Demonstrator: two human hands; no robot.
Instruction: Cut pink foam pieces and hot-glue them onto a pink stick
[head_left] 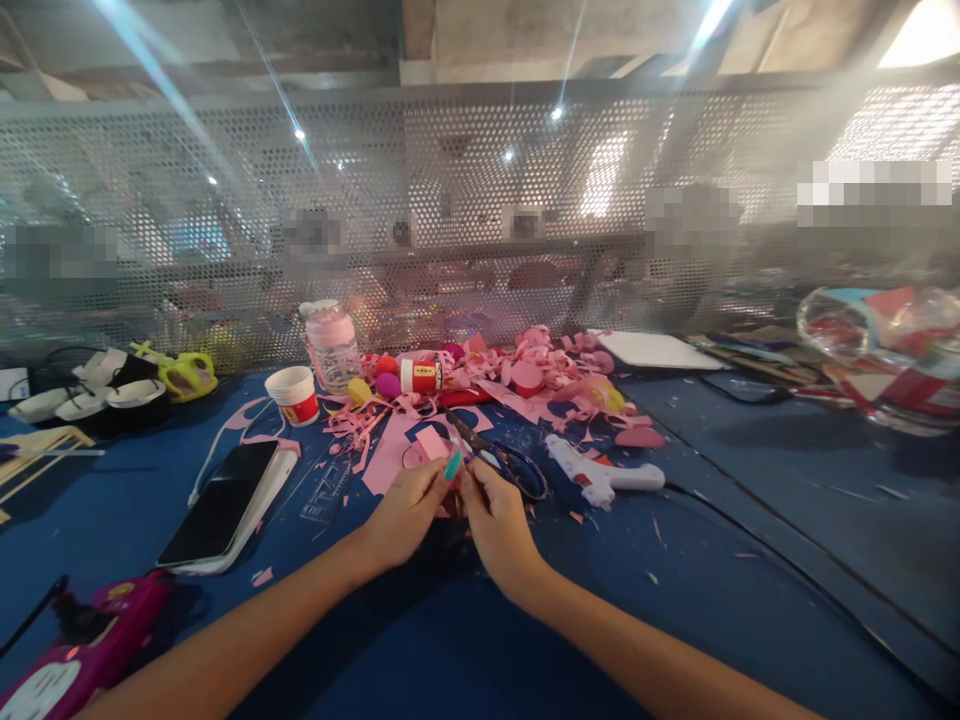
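My left hand (409,510) and my right hand (499,525) meet over the middle of the table, their fingers pinched together. What they grip is mostly hidden; some pink and dark red shows around the fingertips. A teal tip (452,465) stands out at my left thumb, perhaps a fingernail. Just beyond my fingers is a small pink piece (431,443), over a larger pink cut sheet (386,450). Scissors with dark blue handles (525,470) lie right behind my right hand. A white glue gun (600,475) rests to the right of them.
Pink scraps (525,375) heap at the back, with a red-and-white paper cup (422,376) lying among them. Another paper cup (292,396) and a pink bottle (332,345) stand left. A phone (221,505) and a magenta device (97,640) lie nearer. The glue gun's cord (787,590) runs right.
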